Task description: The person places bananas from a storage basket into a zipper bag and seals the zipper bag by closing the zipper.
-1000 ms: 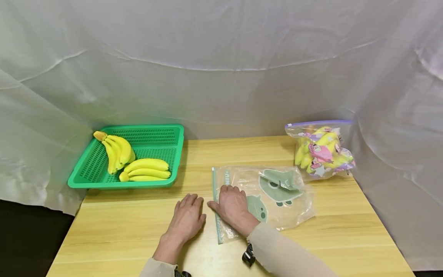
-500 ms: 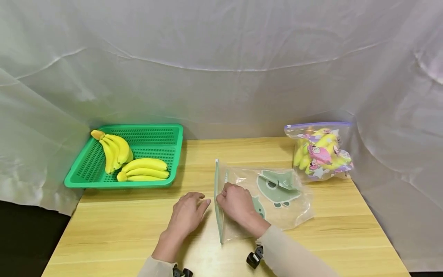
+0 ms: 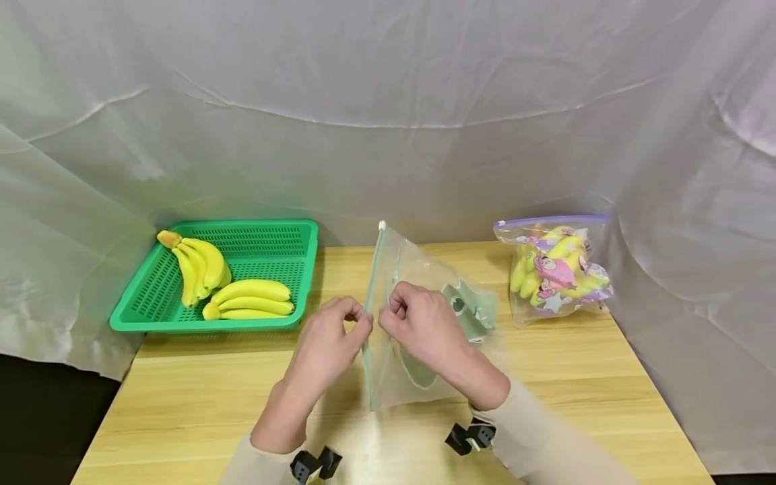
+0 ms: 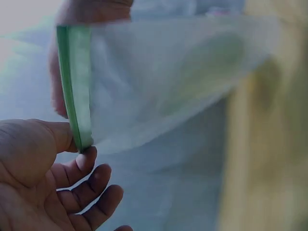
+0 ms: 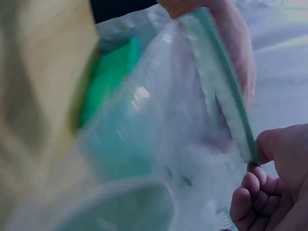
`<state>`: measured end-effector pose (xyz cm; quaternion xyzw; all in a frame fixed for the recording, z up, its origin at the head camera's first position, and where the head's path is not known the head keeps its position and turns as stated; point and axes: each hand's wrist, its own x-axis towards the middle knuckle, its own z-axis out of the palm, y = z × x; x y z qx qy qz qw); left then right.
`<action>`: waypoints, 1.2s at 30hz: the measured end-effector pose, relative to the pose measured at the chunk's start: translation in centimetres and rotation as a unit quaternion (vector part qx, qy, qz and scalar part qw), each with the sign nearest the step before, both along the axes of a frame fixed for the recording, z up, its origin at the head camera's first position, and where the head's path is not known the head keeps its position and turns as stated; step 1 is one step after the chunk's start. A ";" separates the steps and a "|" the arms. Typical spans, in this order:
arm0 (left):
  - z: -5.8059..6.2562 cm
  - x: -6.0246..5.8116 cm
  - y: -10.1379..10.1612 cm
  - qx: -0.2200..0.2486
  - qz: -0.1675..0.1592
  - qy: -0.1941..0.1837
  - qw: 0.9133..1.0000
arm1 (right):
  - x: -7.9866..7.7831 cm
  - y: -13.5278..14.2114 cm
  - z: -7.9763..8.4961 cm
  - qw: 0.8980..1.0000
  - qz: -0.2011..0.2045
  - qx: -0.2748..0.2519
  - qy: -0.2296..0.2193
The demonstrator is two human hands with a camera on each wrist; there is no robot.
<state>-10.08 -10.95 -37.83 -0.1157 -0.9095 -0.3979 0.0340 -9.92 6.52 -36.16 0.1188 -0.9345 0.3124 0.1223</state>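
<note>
A clear zip bag (image 3: 418,377) with pale green animal prints is held up off the table by its green zip edge (image 4: 72,86). My left hand (image 3: 327,343) pinches one side of that edge between thumb and forefinger, its other fingers loosely bent in the left wrist view. My right hand (image 3: 430,330) pinches the opposite side of the mouth with thumb and forefinger, as the right wrist view shows. Between the two hands the mouth is slightly parted. A white slider (image 3: 382,225) sits at the far end of the zip. Nothing shows inside the bag.
At the left stands a green basket (image 3: 212,327) with two bunches of bananas (image 3: 203,263). Against the cloth at the back right leans a purple-zipped bag (image 3: 554,269) with more bananas inside. Grey cloth (image 3: 388,168) hangs behind the wooden table (image 3: 200,411).
The bag, flat under my right hand a second ago, has been lifted by its zip edge. My left hand has moved from the table onto the edge and pinches it.
</note>
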 end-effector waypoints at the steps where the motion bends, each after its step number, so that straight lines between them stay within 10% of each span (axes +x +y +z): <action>1: 1.0 0.1 -0.2 0.002 0.009 0.004 1.000 | 0.1 0.1 0.9 1.000 0.001 -0.005 -0.003; 8: 8.5 1.8 -1.9 0.041 0.093 0.098 0.990 | 0.5 2.4 5.0 0.998 -0.049 -0.041 -0.020; 13: 10.9 3.4 -0.5 0.050 0.064 0.157 0.984 | 0.2 4.1 4.7 0.996 -0.071 -0.024 -0.052; 25: 6.9 1.2 2.7 -0.108 -0.002 0.068 0.992 | -0.1 13.0 2.7 0.953 -0.103 0.197 -0.205; 36: 4.6 0.2 4.7 -0.129 -0.071 0.037 0.988 | 0.7 10.1 2.5 0.985 -0.078 0.064 -0.141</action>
